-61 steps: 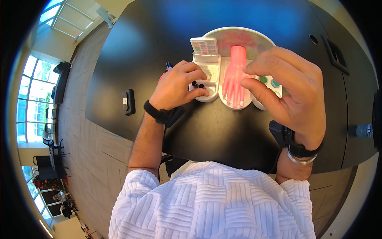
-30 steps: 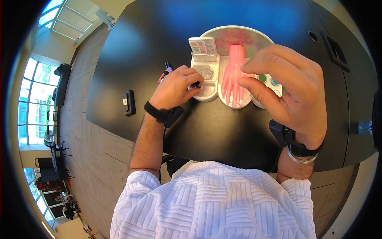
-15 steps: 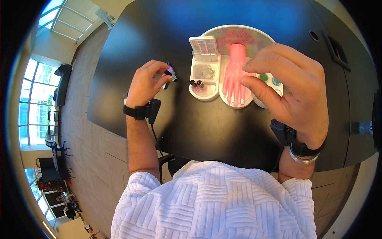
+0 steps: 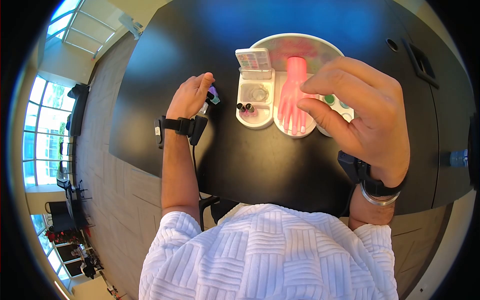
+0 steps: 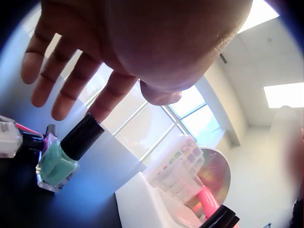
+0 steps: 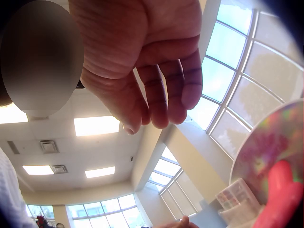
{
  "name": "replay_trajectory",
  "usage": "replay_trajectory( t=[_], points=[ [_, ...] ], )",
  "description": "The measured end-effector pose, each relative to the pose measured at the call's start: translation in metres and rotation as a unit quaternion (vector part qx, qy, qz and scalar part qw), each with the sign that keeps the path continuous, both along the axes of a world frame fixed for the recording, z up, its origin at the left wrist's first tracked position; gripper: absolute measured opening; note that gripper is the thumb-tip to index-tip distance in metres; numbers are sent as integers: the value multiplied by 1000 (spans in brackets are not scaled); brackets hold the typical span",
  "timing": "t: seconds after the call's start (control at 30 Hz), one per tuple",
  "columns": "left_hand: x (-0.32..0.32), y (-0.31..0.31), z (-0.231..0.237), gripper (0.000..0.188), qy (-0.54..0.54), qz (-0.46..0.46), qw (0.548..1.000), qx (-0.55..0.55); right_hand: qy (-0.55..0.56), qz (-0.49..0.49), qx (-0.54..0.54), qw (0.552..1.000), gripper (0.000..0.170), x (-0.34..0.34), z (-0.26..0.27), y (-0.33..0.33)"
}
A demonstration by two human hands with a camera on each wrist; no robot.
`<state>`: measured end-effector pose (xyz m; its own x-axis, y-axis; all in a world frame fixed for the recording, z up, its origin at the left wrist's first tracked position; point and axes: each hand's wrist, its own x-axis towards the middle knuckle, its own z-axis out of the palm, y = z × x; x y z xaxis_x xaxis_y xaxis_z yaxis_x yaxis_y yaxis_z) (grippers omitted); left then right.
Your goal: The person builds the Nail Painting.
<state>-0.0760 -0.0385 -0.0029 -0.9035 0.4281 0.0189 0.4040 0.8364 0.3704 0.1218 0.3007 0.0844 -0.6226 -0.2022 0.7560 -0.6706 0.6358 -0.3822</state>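
Observation:
My left hand (image 4: 187,97) hangs over a cluster of nail polish bottles left of the white station, its fingers spread and nothing gripped. In the left wrist view, a teal nail polish bottle (image 5: 57,166) with a black cap stands beneath the fingers, one fingertip overlapping its cap. A clear-and-white bottle (image 5: 8,137) and a purple one (image 5: 49,138) are beside it. My right hand (image 4: 370,107) hovers over the right side of the station, thumb and fingers loosely curved around air. Close to its fingertips lies a pink model hand (image 4: 296,95) on the station.
The white manicure station (image 4: 256,125) has two black-capped pink bottles (image 4: 246,109) in its left tray. Behind that tray stands a palette holder (image 4: 254,60). A round shiny panel (image 4: 325,46) rises at the back. A green pot (image 4: 329,99) sits on the right; a water bottle (image 4: 457,158) is farther right.
My left hand has left the two bottles in the station's tray and moved left to the loose bottles, its fingers now spread. The right hand has stayed nearly still.

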Motion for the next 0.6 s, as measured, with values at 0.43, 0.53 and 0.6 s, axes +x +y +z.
replay_trajectory(
  t=[0.43,0.53,0.6],
  points=[
    [-18,11,-4,61,-5,3,997,-74,27,-9,7,1000,24,-1,1,1],
    [-15,12,-5,27,80,-1,996,49,31,-6,7,999,24,0,2,0],
    [-12,18,3,16,135,21,986,96,29,-7,6,1000,24,0,1,0]
  ],
)
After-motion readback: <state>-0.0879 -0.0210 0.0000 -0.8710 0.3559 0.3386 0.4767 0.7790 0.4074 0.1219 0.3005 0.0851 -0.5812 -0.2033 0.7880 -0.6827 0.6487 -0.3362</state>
